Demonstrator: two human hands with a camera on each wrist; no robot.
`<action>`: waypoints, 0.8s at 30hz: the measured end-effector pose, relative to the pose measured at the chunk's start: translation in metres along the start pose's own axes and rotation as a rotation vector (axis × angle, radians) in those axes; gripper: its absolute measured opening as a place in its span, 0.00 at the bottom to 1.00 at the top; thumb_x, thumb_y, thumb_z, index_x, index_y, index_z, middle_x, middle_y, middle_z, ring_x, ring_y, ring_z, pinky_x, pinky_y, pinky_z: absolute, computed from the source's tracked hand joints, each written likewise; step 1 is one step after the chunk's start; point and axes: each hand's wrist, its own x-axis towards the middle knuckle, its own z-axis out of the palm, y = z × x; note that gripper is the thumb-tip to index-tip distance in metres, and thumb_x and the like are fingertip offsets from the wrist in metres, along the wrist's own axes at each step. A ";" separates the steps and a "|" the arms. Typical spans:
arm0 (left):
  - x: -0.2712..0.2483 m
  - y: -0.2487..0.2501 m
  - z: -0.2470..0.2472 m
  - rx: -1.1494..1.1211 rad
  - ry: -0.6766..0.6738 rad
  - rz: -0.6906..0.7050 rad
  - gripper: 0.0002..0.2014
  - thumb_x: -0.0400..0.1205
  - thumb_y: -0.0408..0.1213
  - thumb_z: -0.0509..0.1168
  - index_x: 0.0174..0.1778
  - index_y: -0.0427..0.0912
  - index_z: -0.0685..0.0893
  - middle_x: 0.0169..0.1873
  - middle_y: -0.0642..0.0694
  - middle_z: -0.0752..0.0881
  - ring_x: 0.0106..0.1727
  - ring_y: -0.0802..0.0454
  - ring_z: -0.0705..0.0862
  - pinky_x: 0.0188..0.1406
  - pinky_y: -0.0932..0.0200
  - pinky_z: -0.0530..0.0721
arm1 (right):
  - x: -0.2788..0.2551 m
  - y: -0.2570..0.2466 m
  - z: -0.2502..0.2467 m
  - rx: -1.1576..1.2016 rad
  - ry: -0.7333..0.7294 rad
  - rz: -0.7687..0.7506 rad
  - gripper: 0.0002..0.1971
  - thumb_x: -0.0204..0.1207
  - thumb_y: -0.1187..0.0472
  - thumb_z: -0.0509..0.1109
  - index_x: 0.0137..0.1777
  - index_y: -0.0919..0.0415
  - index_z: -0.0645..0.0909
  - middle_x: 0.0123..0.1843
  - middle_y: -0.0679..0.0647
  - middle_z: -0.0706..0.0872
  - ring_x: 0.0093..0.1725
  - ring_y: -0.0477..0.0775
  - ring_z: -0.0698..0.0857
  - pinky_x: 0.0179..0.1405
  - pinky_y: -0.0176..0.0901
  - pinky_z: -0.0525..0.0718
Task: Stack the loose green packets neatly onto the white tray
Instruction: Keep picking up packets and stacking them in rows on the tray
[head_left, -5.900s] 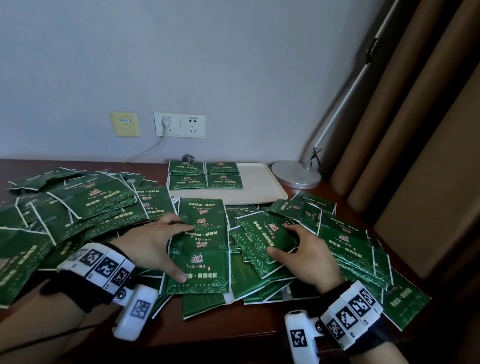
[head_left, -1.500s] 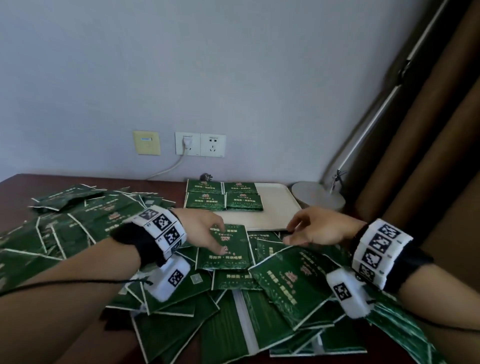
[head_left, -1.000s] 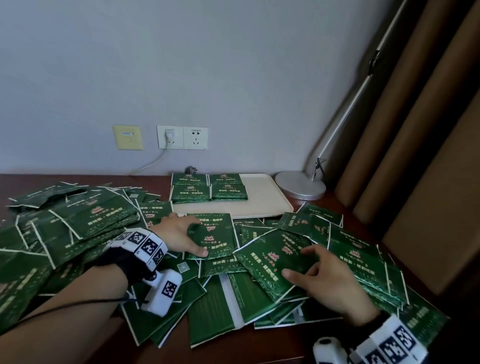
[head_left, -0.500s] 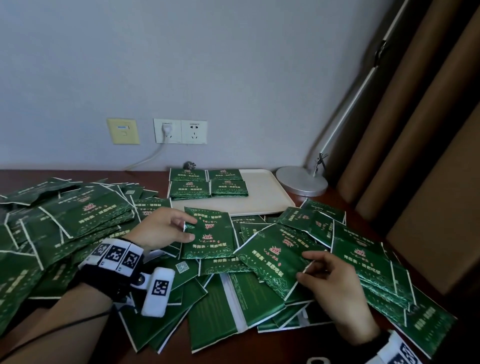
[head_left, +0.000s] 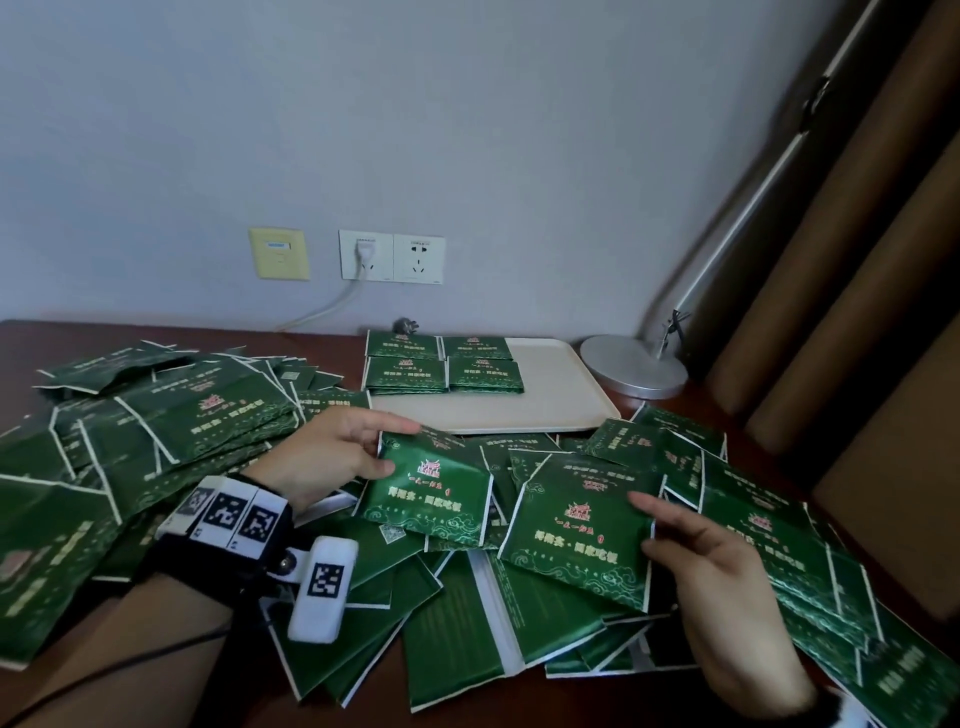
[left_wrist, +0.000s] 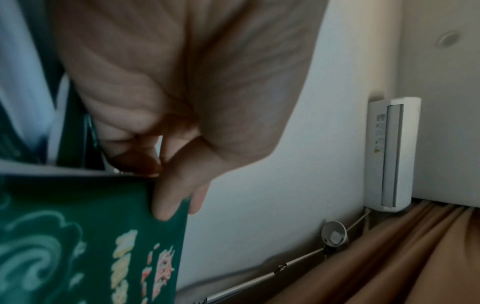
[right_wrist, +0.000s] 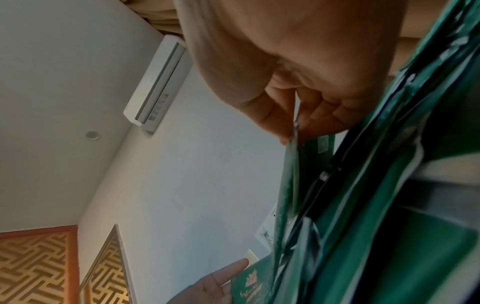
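My left hand pinches the top-left corner of one green packet, thumb on its face and fingers behind, lifting it off the heap; the left wrist view shows the same grip on the packet's edge. My right hand pinches the right edge of a second packet, thumb on top, that packet tilted up over the pile; in the right wrist view the thumb and fingers close on its thin edge. Loose packets cover the dark desk in overlapping drifts to my left, in front of me and to my right. Beyond them the white tray lies against the wall, just beyond the heap, carrying four low stacks set two by two on its left half. A lamp base stands just right of the tray, below twin wall sockets, one with a plug in it.
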 end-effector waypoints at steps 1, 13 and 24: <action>-0.002 0.001 -0.001 0.005 -0.021 0.006 0.29 0.75 0.12 0.66 0.63 0.48 0.87 0.38 0.50 0.93 0.39 0.59 0.91 0.42 0.68 0.86 | -0.001 -0.003 0.001 -0.038 -0.010 -0.012 0.22 0.75 0.81 0.68 0.57 0.55 0.90 0.52 0.55 0.93 0.52 0.57 0.92 0.56 0.53 0.89; -0.017 0.009 -0.003 0.214 -0.053 0.135 0.20 0.73 0.29 0.78 0.57 0.55 0.90 0.51 0.59 0.92 0.45 0.66 0.89 0.49 0.64 0.82 | -0.005 -0.025 0.005 -0.855 -0.035 -0.326 0.11 0.72 0.59 0.81 0.52 0.47 0.89 0.44 0.41 0.84 0.43 0.37 0.82 0.40 0.26 0.76; -0.014 0.009 -0.006 -0.012 0.150 0.261 0.08 0.70 0.46 0.76 0.43 0.53 0.94 0.51 0.58 0.91 0.51 0.66 0.87 0.57 0.61 0.78 | 0.025 -0.053 0.022 -0.299 -0.173 -0.198 0.03 0.82 0.64 0.68 0.53 0.58 0.81 0.48 0.55 0.90 0.49 0.59 0.91 0.39 0.58 0.92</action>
